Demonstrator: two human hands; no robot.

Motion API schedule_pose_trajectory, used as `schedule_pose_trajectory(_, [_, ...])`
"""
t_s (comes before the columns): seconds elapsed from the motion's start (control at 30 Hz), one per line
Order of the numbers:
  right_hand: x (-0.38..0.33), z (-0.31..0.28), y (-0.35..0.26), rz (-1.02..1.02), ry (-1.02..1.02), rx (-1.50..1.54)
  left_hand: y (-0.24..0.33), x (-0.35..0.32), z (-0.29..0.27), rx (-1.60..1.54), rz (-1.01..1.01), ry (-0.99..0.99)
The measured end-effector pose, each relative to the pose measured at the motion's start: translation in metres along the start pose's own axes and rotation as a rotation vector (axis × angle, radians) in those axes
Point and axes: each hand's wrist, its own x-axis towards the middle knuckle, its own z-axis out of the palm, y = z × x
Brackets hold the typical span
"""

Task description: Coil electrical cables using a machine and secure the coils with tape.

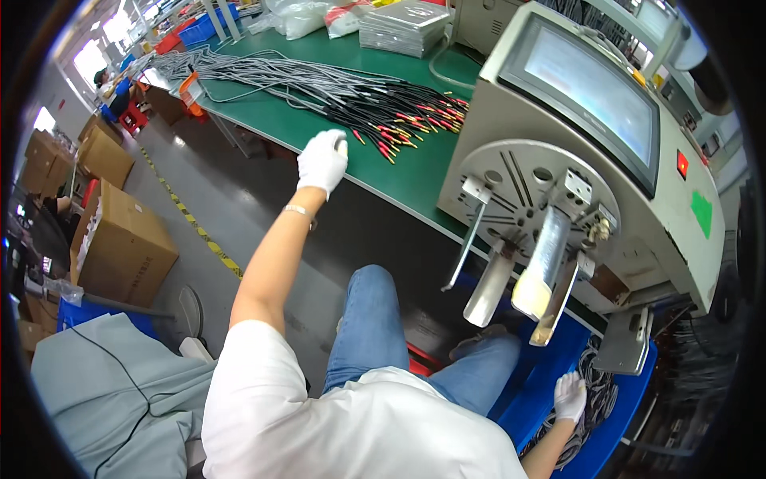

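Note:
My left hand (323,162), in a white glove, hovers by the front edge of the green table (407,180) with its fingers curled in. Whether anything is inside that grip is hidden. Just beyond it lies a big bundle of grey cables (295,80) with black ends and red-and-gold plugs (391,144). Low on the right, my gloved right hand (570,397) reaches over a blue bin (634,391), its fingers apart and close to coiled grey cables (602,399) inside.
A winding machine (678,239) with a screen, a round slotted plate (511,172) and protruding metal bars (542,263) stands right of the cables. Clear trays (403,28) sit at the back. Cardboard boxes (128,247) and a cloth-covered chair (112,383) are left; a person (120,96) sits far off.

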Motion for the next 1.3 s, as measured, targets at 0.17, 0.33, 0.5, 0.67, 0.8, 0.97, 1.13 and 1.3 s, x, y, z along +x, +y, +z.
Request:
schedule_pose_trajectory(0.17, [-0.036, -0.027, 0.014, 0.03, 0.102, -0.067, -0.063, 0.092, 0.048, 0.352, -0.112, 0.001])
schedule_pose_trajectory(0.33, [-0.1, -0.076, 0.019, 0.06, -0.186, -0.145, -0.059, 0.147, 0.083, 0.332, 0.015, -0.098])
schedule_pose_trajectory(0.5, [-0.118, -0.086, 0.015, 0.008, -0.026, -0.11, -0.034, 0.163, 0.09, 0.505, 0.167, -0.197])
schedule_pose_trajectory(0.67, [-0.138, -0.094, 0.018, -0.007, 0.142, -0.047, -0.025, 0.17, 0.068, 0.203, 0.153, -0.375])
schedule_pose_trajectory(0.8, [-0.124, -0.06, -0.004, -0.052, 0.133, -0.104, -0.004, 0.207, 0.018, 0.119, 0.367, -0.056])
schedule_pose_trajectory(0.97, [-0.098, -0.046, -0.039, -0.166, 0.203, -0.134, 0.116, 0.196, -0.148, -0.385, 0.329, 0.06])
schedule_pose_trajectory(1.13, [-0.095, -0.003, -0.049, -0.254, 0.085, -0.152, 0.219, 0.107, -0.248, -0.758, 0.648, -0.167])
schedule_pose_trajectory(1.3, [-0.094, 0.061, -0.066, -0.364, -0.051, -0.277, 0.292, 0.004, -0.273, -0.313, 1.006, -0.647])
